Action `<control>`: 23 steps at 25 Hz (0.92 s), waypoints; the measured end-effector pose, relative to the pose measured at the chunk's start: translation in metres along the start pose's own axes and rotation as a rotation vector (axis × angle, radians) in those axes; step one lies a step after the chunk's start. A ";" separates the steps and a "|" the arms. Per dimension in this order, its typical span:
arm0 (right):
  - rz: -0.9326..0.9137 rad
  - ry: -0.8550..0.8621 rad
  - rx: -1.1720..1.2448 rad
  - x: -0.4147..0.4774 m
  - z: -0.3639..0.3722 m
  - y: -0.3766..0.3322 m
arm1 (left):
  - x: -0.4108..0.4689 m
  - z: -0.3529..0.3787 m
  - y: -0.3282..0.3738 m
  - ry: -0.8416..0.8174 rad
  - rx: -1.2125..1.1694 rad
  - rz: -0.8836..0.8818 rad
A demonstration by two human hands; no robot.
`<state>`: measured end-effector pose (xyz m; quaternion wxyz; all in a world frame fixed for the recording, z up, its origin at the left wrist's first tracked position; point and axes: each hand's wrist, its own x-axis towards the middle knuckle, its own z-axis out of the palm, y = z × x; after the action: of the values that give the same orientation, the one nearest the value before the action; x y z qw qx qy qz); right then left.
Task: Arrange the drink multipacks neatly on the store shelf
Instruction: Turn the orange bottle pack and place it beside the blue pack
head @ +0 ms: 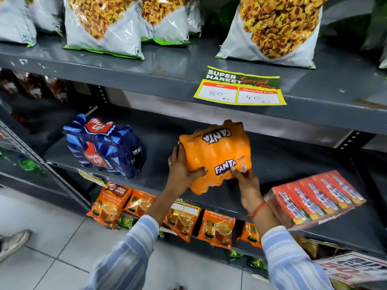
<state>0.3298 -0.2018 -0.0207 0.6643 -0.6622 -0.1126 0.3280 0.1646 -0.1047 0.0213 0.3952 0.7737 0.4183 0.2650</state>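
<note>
Sleeves: my striped sleeves [134, 248] filled the bottom of the view, both forearms reaching up toward the middle shelf [282, 164].
Left hand: my left hand [181, 164] was wrapped round the left end of the orange Fanta multipack [215, 155], thumb on the front face, fingers curled behind it.
Right hand: my right hand [244, 178] gripped the pack's lower front edge near the logo, fingertips pressed into the wrap; a red thread sat on that wrist.
Fanta multipack: it was tilted, near corner raised toward me, over the middle of the shelf. Whether its far end touched the shelf I could not tell.
Thums Up multipack: the blue Thums Up multipack [104, 147] stood on the same shelf, well apart to the left, turned at an angle to the shelf edge.
Red multipack: a red-and-orange multipack of cartons [314, 197] lay at the right, just beside my right wrist, skewed and seemingly overhanging the front lip.
Done: as I judged it, little; all three packs were on or at the shelf, none squared up.
Left to do: by my reckoning, set the Fanta pack down flat and square, then turn the blue pack, pull the red one back from the edge, and close the gaps.
Around: snack bags [100, 24] above and tea pouches [109, 206] below played no part.
</note>
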 end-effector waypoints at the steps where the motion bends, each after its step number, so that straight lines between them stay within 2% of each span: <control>1: -0.006 0.039 -0.078 -0.002 0.005 0.002 | -0.001 -0.002 -0.004 -0.018 0.017 0.034; 4: -0.049 0.032 -0.177 -0.004 0.009 0.011 | -0.006 0.001 -0.014 -0.059 0.034 0.100; 7: -0.088 0.097 -0.154 -0.001 0.005 0.007 | -0.016 0.013 -0.020 0.005 0.060 0.117; 9: -0.129 0.129 -0.194 0.000 0.005 0.002 | -0.037 0.037 -0.017 0.117 0.109 0.066; 13: -0.203 0.176 -0.290 0.006 -0.003 -0.002 | -0.083 0.080 0.005 0.131 0.091 0.002; 15: -0.269 0.249 -0.344 -0.004 -0.006 -0.003 | -0.065 0.069 0.007 0.131 0.068 -0.075; 17: -0.414 0.260 -0.399 -0.020 -0.008 0.008 | -0.026 0.046 0.000 0.093 -0.047 -0.178; 20: -0.637 0.079 -0.612 -0.047 -0.003 0.037 | 0.014 0.005 -0.008 -0.009 -0.461 -0.432; 21: -0.629 -0.012 -0.628 -0.057 0.003 0.043 | 0.013 0.003 -0.002 -0.026 -0.533 -0.478; 23: -0.634 -0.155 -0.663 -0.069 0.016 0.051 | -0.008 0.010 0.017 -0.043 -0.463 -0.380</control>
<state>0.2535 -0.2339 -0.0479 0.4739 -0.7452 -0.4574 0.1038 0.1755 -0.1214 0.0292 0.6125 0.5761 0.4757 0.2582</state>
